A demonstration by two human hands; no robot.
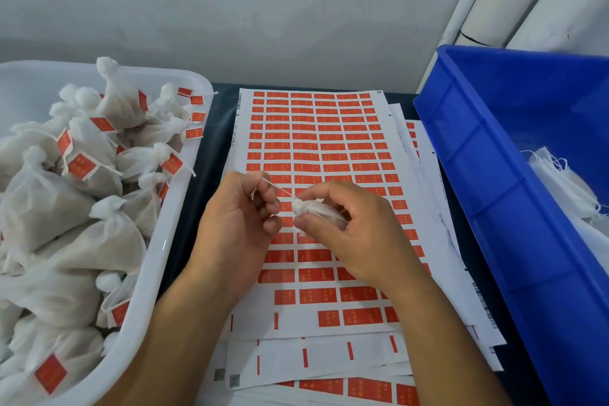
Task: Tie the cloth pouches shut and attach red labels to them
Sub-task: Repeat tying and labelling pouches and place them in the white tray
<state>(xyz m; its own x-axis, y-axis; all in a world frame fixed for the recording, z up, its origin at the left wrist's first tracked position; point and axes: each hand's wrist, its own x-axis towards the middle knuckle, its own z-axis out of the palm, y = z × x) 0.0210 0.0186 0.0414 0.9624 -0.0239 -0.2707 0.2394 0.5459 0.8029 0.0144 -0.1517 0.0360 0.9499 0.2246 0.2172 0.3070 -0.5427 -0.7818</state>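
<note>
Over the middle of the top label sheet [316, 148], the right hand [359, 234] cups a small white cloth pouch [321, 212], its fingers [309, 194] closed round the gathered neck so only the bunched top and part of the body show. The left hand [244, 221] sits just beside it on the sheet's left half, thumb and forefinger pinched shut on the white drawstring [275, 188], which runs taut from that pinch to the pouch neck. The loose tail curls out above the left fingers.

The step in hand looks like cinching or knotting the neck. To do it well, the right hand should keep the gathers squeezed tight while the left pulls straight away along the line of the string, not upward, so the puckers close evenly and no filling escapes. The string is thin and would slip from a loose pinch; a wrap round the fingertip would help. Leave enough tail free, since the finished pouches [82, 175] in the white tub [164, 241] left of the sheet carry their red labels on the string end.

Untied pouches [560, 181] lie in the blue crate [494, 175] right of the sheet. More sheets [329, 356], mostly peeled, are stacked under it on the dark desk [217, 128].
</note>
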